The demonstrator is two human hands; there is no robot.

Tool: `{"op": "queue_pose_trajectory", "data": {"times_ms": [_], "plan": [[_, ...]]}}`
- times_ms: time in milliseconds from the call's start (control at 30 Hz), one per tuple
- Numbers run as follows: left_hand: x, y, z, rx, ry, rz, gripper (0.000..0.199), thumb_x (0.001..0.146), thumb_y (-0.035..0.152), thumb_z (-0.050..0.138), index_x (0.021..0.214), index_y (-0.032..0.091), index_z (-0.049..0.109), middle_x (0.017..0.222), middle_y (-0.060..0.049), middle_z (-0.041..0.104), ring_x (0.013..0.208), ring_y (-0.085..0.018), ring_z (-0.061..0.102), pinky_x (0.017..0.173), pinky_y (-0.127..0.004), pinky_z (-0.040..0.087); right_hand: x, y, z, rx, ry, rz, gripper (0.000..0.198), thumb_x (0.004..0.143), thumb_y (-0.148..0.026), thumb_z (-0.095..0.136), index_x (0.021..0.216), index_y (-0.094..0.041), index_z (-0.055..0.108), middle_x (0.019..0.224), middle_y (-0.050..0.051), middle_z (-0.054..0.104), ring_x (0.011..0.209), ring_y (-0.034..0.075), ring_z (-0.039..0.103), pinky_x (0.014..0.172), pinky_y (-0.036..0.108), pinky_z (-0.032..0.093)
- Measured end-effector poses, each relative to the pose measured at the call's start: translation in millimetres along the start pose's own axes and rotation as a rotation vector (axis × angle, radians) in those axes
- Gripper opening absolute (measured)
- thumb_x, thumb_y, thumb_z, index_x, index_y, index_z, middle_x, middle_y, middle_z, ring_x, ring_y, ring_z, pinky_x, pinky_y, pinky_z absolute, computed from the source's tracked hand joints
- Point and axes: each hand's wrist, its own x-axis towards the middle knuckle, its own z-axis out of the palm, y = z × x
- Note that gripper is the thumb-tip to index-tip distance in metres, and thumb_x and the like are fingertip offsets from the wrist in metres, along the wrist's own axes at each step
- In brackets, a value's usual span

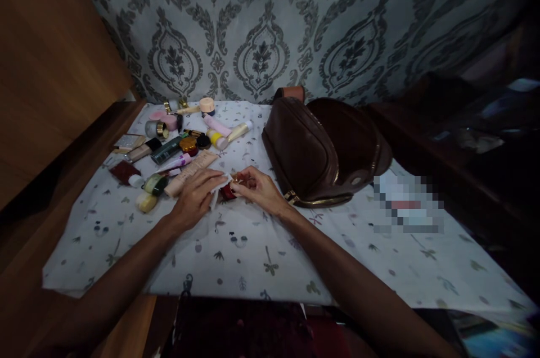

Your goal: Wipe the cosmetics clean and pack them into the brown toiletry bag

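Forearms (352, 273) lead to my left grip (194, 194), pinching tissue (215, 196), and right grip (258, 188), closed on one red container (228, 192); cosmetics (167, 149) lie left of both, how many done unclear.

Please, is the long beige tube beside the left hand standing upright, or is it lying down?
Lying down: the beige tube stretches lengthwise along the patterned cloth, close beside the left hand.
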Motion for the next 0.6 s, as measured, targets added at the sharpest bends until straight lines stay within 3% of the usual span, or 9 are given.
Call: {"op": "queue_pose_trajectory", "data": {"times_ms": [133, 233, 400, 600], "plan": [[-1.1, -1.0, 1.2, 0.000, -0.005, -0.008, 0.043, 0.090, 0.004, 0.043, 0.124, 0.021, 0.062, 0.121, -0.011, 0.064, 0.115, -0.023, 0.058, 0.099, -0.042, 0.049, 0.0, -0.5, -2.7, 0.016, -0.036, -0.043, 0.056, 0.076, -0.048, 0.075, 0.121, -0.022, 0.054, 0.104, 0.003, 0.061, 0.072, 0.012, 0.061, 0.057, 0.023, 0.048], [-2.0, -2.4, 1.5, -0.007, -0.013, -0.024, 0.043, 0.091, 0.006, 0.042, 0.125, 0.022, 0.062, 0.123, -0.011, 0.064, 0.116, -0.024, 0.058, 0.099, -0.043, 0.048, -0.5, -2.9, -6.2, 0.021, -0.126, -0.099, 0.066, 0.075, -0.040, 0.076, 0.133, -0.025, 0.050, 0.110, 0.004, 0.058, 0.078, 0.012, 0.060, 0.065, 0.025, 0.051], [-1.3, -2.0, 1.0, -0.009, -0.003, -0.005, 0.043, 0.091, 0.005, 0.042, 0.125, 0.021, 0.061, 0.122, -0.011, 0.064, 0.115, -0.023, 0.058, 0.098, -0.043, 0.049, -1.0, -5.2, -7.8, 0.036, -0.128, -0.112, 0.055, 0.077, -0.040, 0.075, 0.126, -0.022, 0.057, 0.113, 0.007, 0.061, 0.089, 0.016, 0.062, 0.078, 0.031, 0.053], [2.1, 1.3, -1.3, -0.003, 0.019, 0.026, 0.043, 0.092, 0.004, 0.041, 0.127, 0.021, 0.059, 0.122, -0.011, 0.063, 0.116, -0.022, 0.058, 0.098, -0.043, 0.049, 1.4, -1.5, -6.7, -0.085, -0.036, -0.064, 0.051, 0.077, -0.048, 0.075, 0.116, -0.020, 0.058, 0.091, 0.002, 0.067, 0.076, 0.015, 0.061, 0.065, 0.026, 0.050]]}}
